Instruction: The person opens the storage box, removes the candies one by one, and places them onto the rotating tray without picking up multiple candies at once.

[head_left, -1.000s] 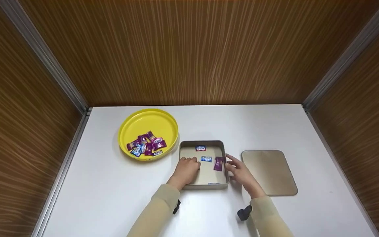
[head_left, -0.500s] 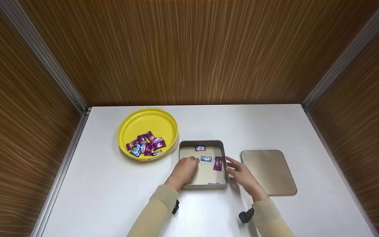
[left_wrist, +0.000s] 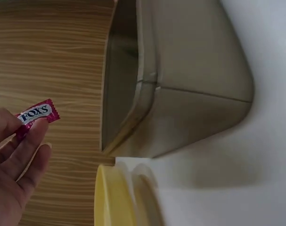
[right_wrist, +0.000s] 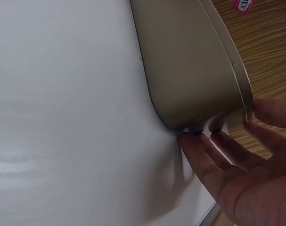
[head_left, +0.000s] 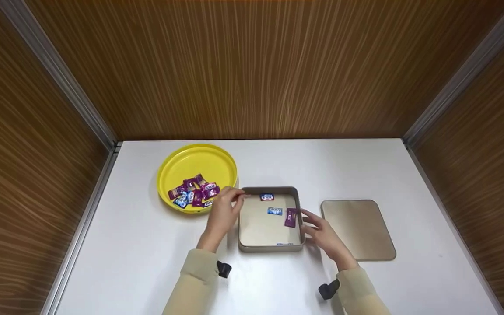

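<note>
My left hand [head_left: 225,212] is at the left rim of an open metal tin [head_left: 256,248]. In the left wrist view its thumb and fingers pinch a small pink wrapped candy [left_wrist: 37,113] marked FOX'S, held up above the tin's rim. My right hand [head_left: 325,236] has its fingertips on the outside of the tin's right wall, with the fingers fairly straight in the right wrist view. On the tin's floor lie a blue candy [head_left: 274,211], a purple candy [head_left: 291,218] and a red-and-blue candy [head_left: 267,197]. Another wrapper [head_left: 285,244] shows at the near wall, mostly hidden.
A round yellow tray [head_left: 199,159] with several purple, pink and blue wrapped candies stands back left of the tin. Right of the tin lies its flat metal lid [head_left: 359,229]. Wood-grain panels [head_left: 260,70] enclose the white table [head_left: 120,253] at the back and sides.
My left hand has risen out of the tin, moving up and left to its left rim, with the pink candy between its fingers. The right hand stays by the right wall.
</note>
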`<state>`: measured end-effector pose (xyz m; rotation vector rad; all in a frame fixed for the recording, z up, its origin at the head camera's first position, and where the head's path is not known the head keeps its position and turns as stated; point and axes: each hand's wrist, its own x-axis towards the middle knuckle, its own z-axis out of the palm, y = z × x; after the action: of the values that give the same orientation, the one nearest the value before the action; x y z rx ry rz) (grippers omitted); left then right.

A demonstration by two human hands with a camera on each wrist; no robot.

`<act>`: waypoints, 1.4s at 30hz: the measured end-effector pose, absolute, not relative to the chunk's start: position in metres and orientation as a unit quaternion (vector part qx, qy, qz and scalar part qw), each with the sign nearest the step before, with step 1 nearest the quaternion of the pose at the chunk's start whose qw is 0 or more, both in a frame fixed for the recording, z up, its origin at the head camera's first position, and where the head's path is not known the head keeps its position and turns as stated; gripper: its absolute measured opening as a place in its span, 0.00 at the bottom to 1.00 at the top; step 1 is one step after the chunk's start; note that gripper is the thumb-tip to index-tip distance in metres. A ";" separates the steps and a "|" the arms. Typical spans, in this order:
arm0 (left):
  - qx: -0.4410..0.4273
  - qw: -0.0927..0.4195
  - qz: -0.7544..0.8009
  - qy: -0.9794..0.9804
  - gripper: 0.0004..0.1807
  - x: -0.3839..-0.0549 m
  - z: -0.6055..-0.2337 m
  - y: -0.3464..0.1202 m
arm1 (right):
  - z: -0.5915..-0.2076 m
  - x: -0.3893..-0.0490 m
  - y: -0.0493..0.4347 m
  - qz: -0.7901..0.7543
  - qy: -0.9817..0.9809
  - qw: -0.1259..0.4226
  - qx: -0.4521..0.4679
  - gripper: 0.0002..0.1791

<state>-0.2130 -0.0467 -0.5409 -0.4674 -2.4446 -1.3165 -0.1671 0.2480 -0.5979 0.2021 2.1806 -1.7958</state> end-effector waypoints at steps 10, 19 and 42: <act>-0.067 0.222 -0.497 -0.836 0.04 -0.219 -0.533 -0.092 | -0.600 -0.166 0.248 -0.645 0.744 0.159 0.072 0.31; 0.083 0.177 -0.499 -0.844 0.06 -0.232 -0.549 -0.117 | -0.601 -0.167 0.248 -0.645 0.743 0.165 0.069 0.31; 0.076 0.091 -0.372 -0.921 0.05 -0.257 -0.579 -0.121 | -0.604 -0.168 0.246 -0.639 0.749 0.162 0.064 0.32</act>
<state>-0.2570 -0.1215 -0.5793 0.2264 -2.7360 -1.1041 -0.1683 0.2464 -0.6041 0.1816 2.1376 -1.8244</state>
